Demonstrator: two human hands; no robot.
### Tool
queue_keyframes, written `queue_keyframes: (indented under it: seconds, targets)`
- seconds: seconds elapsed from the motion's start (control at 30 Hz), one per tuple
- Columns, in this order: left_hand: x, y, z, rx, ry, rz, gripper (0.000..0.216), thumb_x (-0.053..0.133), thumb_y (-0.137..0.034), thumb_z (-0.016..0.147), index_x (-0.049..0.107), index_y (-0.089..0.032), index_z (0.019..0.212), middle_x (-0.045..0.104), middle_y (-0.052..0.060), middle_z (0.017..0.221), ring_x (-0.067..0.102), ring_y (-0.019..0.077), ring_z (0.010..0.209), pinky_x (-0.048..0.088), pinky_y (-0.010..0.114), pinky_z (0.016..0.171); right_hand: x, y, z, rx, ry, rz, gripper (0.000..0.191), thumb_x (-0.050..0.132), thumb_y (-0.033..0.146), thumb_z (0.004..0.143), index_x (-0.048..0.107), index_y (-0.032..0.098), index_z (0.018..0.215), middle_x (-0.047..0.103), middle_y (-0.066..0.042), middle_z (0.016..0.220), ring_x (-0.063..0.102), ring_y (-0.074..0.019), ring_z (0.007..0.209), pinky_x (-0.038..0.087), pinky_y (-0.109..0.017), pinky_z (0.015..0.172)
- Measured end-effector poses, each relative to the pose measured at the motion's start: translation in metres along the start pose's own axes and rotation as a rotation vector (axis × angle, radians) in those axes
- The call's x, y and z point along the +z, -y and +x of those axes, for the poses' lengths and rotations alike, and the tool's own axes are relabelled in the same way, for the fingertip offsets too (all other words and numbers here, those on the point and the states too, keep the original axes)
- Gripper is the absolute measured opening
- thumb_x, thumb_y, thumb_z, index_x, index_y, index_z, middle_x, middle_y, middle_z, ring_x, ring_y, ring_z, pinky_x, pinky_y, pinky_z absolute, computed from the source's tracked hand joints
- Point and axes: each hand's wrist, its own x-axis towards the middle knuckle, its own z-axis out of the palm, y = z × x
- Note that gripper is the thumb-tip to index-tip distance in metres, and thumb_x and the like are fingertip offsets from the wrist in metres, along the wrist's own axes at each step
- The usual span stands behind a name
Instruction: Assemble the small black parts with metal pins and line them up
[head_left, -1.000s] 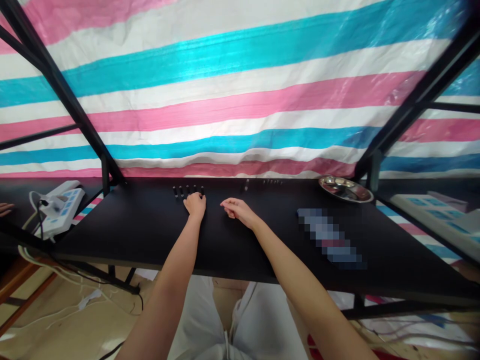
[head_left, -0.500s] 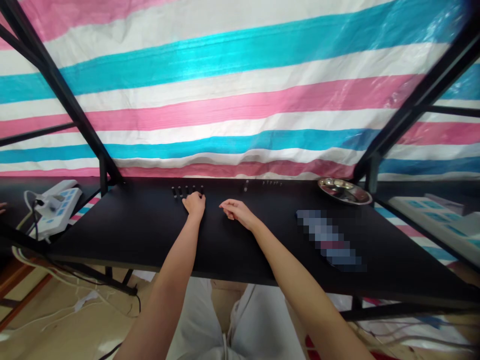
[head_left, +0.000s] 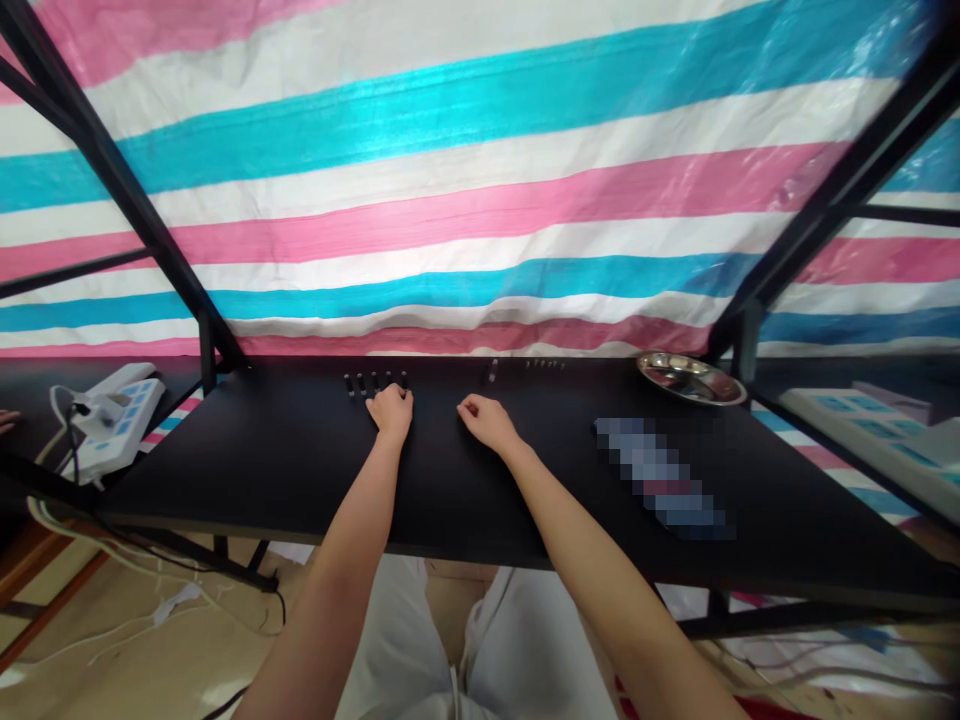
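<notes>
A row of several small dark upright cylinders (head_left: 375,381) stands near the back edge of the black table (head_left: 285,470). My left hand (head_left: 391,410) rests just in front of that row, fingers curled, its tips by the right end of the row. My right hand (head_left: 484,420) lies on the table to the right, fingers curled under, nothing visible in it. One more small cylinder (head_left: 493,372) stands further back right, with a line of tiny dark pieces (head_left: 545,365) beside it.
A shallow metal dish (head_left: 690,377) sits at the back right. A blurred flat object (head_left: 660,478) lies right of centre. A white power strip (head_left: 112,410) with cables sits on the left. Black frame posts rise at both back corners before a striped tarp.
My right hand has shifted a little to the right and curled its fingers further in. The left hand stays in place by the cylinder row.
</notes>
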Motion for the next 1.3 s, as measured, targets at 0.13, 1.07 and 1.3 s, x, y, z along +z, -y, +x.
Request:
queue_keyframes:
  seconds: [0.13,1.07,1.3]
  targets:
    - [-0.002,-0.004,-0.011,0.164,0.010,-0.039,0.023,0.048,-0.036,0.080,0.065,-0.020,0.076,0.065,0.004,0.073,0.059,0.0195,0.078,0.036,0.033,0.079,-0.005,-0.005,0.001,0.072,-0.096,-0.244,0.015,0.046,0.023,0.078,0.060,0.019,0.076,0.063,-0.005,0.078,0.055,-0.0164,0.074,0.037,-0.026,0.065]
    - [0.001,-0.026,-0.048,0.622,0.167,-0.210,0.020,0.049,-0.033,0.082,0.063,-0.021,0.074,0.057,0.000,0.062,0.051,0.0138,0.067,0.038,0.024,0.060,-0.008,-0.042,0.064,0.249,-0.131,-0.379,0.024,0.047,0.034,0.081,0.059,0.017,0.093,0.062,-0.010,0.099,0.054,-0.0248,0.093,0.036,-0.035,0.075]
    - [0.001,-0.024,-0.047,0.617,0.145,-0.247,0.026,0.046,-0.030,0.083,0.061,-0.022,0.103,0.056,-0.001,0.065,0.052,0.0131,0.068,0.040,0.023,0.065,-0.002,-0.031,0.047,0.152,-0.074,-0.284,0.016,0.052,0.033,0.079,0.059,0.018,0.081,0.063,-0.005,0.081,0.055,-0.0187,0.080,0.035,-0.029,0.068]
